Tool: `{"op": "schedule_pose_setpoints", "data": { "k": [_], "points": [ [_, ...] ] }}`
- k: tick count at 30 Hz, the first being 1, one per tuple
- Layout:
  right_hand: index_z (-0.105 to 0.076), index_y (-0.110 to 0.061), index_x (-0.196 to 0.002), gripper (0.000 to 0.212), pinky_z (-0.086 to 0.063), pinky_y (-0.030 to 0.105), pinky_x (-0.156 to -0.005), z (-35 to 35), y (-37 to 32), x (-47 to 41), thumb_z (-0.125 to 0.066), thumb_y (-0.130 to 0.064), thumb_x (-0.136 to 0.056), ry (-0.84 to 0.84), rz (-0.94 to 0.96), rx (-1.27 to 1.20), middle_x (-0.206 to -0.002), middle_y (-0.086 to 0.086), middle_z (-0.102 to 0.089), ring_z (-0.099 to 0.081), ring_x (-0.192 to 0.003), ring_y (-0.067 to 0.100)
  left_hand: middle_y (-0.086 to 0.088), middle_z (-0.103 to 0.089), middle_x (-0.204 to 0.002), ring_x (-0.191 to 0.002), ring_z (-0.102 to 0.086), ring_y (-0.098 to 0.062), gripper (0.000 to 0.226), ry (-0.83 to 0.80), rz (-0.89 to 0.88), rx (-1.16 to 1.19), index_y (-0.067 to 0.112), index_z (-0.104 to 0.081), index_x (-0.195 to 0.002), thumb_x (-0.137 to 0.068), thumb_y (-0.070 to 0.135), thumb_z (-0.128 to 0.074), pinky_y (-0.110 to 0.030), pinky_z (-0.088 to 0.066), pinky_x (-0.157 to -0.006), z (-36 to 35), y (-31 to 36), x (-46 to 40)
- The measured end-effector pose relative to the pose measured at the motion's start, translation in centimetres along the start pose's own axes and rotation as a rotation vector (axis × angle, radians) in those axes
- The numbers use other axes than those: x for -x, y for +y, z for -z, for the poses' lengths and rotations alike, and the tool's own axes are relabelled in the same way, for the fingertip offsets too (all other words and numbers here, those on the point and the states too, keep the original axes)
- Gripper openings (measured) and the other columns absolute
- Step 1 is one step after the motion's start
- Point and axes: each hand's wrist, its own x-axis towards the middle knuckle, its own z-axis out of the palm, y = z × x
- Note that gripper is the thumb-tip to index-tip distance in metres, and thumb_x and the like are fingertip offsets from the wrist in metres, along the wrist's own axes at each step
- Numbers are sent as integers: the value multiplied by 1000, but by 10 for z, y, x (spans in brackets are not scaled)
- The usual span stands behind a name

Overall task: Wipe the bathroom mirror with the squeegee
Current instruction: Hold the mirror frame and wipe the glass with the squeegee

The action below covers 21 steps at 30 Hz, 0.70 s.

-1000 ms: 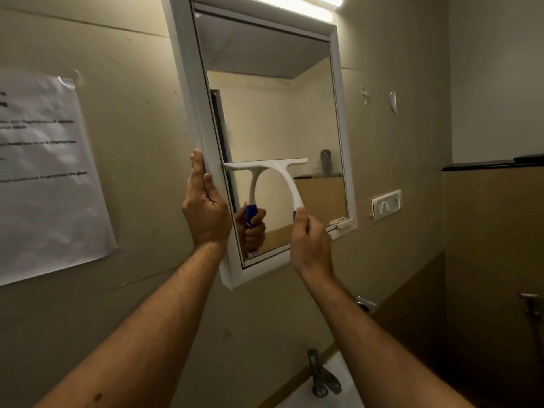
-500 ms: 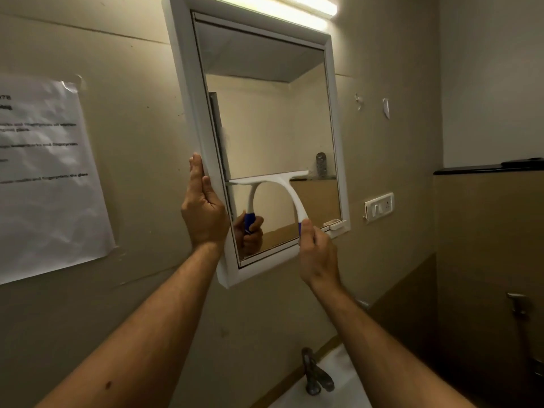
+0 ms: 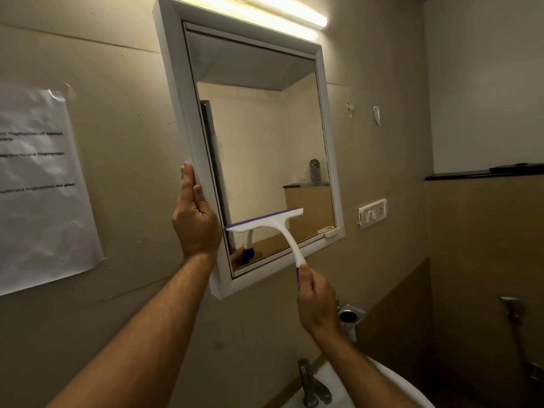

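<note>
Now squeegee lower on mirror, prob. touching.

beige painted wall, white-framed rectangular mirror mounted on it, crumpled white printed paper sheet stuck at left, white switch plate at right, lit tube light above the mirror

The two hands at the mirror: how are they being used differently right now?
The left hand is laid flat with fingers extended against the white frame's left edge, bracing the mirror; the right hand is curled shut round the squeegee's blue handle end. The left hand sits higher, beside the glass; the right hand hangs below the mirror's bottom edge. The left carries no tool; the right does. Both are bare, forearms reaching up from below.
</note>
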Motion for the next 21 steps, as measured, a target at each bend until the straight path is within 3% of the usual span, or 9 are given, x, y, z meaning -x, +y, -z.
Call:
{"op": "schedule_pose_setpoints", "data": {
  "k": [2, 7, 10, 17, 21],
  "points": [
    [-56, -27, -75, 47, -36, 19, -41, 3, -15, -14, -32, -64, -90, 20, 28, 17, -54, -8, -47, -44, -46, 1, 1, -47, -148, -125, -57, -23, 43, 0, -7, -3, 21, -38, -148, -105, 25, -34, -41, -51, -99, 0, -1, 0],
    [-55, -29, -72, 48, -39, 21, -47, -1, -55, -50, -27, -62, -92, 19, 71, 97, -59, -8, -53, -51, -53, 3, -2, -50, -146, -111, -62, -37, 45, -27, -6, -6, 25, -34, -149, -105, 29, -32, -50, -54, -89, 0, -3, 1],
    [-56, -27, -73, 46, -36, 14, -41, -4, -45, -42, -30, -59, -94, -11, 39, 52, -55, -13, -54, -50, -50, -1, 0, -47, -148, -114, -62, -35, 44, -24, -3, 6, 25, -34, -149, -105, 28, -33, -50, -54, -91, 0, -3, 0],
    [-57, -25, -78, 49, -37, 14, -39, -4, 0, 0, -32, -67, -84, 1, -3, -38, -54, -16, -53, -47, -46, 1, 1, -46, -148, -124, -57, -25, 43, 5, 5, 0, 22, -39, -148, -105, 26, -35, -44, -51, -97, -1, -3, 0],
    [-57, -33, -77, 38, -36, 15, -40, -7, -23, -11, -35, -60, -92, 20, 25, -55, -54, -15, -52, -45, -46, 2, 0, -45, -149, -117, -60, -36, 44, -30, 6, 12, 25, -33, -149, -105, 27, -33, -51, -53, -92, 0, -4, 1]
  ]
}}
